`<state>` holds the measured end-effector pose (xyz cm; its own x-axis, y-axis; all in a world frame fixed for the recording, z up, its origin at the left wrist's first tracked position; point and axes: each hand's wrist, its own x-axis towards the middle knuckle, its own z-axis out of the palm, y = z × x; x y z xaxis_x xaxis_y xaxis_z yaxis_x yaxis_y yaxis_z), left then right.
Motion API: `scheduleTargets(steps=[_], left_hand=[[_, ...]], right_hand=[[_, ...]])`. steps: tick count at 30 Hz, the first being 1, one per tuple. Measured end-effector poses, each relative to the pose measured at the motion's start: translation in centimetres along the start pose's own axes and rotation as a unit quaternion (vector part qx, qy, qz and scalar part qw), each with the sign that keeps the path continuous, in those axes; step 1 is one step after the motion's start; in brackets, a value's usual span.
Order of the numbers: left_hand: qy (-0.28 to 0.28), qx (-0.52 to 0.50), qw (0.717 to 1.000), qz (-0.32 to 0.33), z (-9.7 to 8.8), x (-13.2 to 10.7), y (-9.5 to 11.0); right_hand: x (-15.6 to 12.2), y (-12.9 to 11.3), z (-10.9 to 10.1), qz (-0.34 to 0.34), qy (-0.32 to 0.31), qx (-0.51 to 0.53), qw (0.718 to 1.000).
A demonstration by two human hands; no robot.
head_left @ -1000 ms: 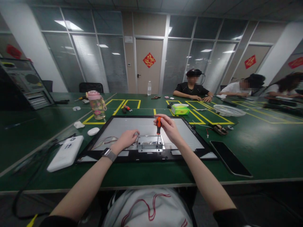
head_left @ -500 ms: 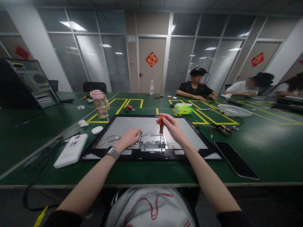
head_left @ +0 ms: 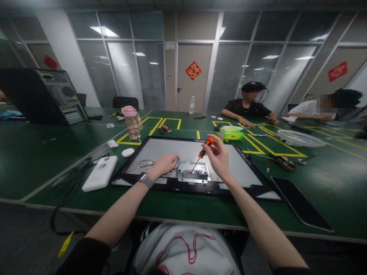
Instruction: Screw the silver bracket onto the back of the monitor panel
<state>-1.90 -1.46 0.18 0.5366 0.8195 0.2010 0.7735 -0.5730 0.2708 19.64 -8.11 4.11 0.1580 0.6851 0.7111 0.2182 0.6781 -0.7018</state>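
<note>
My right hand (head_left: 219, 154) is closed around the orange and black handle of a screwdriver (head_left: 202, 152). The screwdriver leans, its shaft slanting down to the left, and its tip meets a silver metal bracket (head_left: 187, 168). At the bracket's left end is my left hand (head_left: 164, 165), fingers bent and closed against its edge; the exact fingertip contact is hard to make out. Beneath both hands lies a flat display panel (head_left: 155, 147) with a black frame and grey-white back. Thin wires (head_left: 140, 164) run over the panel left of the bracket.
Left of the panel are a white power bank (head_left: 100, 173), a white oval case (head_left: 127, 152) and a pink-lidded bottle (head_left: 132, 124). To the right lie a phone (head_left: 299, 202) and a green tissue pack (head_left: 231, 133). A computer case (head_left: 43, 97) stands far left; people sit across the table.
My right hand has tipped the screwdriver from upright to a slant, its tip shifting toward the bracket's middle. The left hand stays by the bracket. The camera view has turned left.
</note>
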Motion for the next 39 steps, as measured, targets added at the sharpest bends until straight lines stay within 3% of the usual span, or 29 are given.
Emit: scheduleTargets(steps=[12,19,28,35,39], left_hand=[[0.010,0.005,1.000,0.015,0.1,0.0,0.0],[0.009,0.004,1.000,0.008,0.1,0.0,0.0],[0.015,-0.005,1.000,0.008,0.2,0.0,0.1],[0.014,-0.006,1.000,0.007,0.0,-0.1,0.2],[0.015,-0.004,1.000,0.009,0.0,-0.1,0.1]], right_hand=[[-1.2,0.7,1.7,0.066,-0.046,0.035,0.996],[-1.3,0.8,1.7,0.042,-0.056,0.007,0.998],[-1.4,-0.5,1.9,-0.033,-0.176,0.008,0.984],[-1.2,0.1,3.0,-0.099,-0.052,-0.127,0.986],[-1.0,-0.3,2.8,-0.079,-0.083,-0.079,0.990]])
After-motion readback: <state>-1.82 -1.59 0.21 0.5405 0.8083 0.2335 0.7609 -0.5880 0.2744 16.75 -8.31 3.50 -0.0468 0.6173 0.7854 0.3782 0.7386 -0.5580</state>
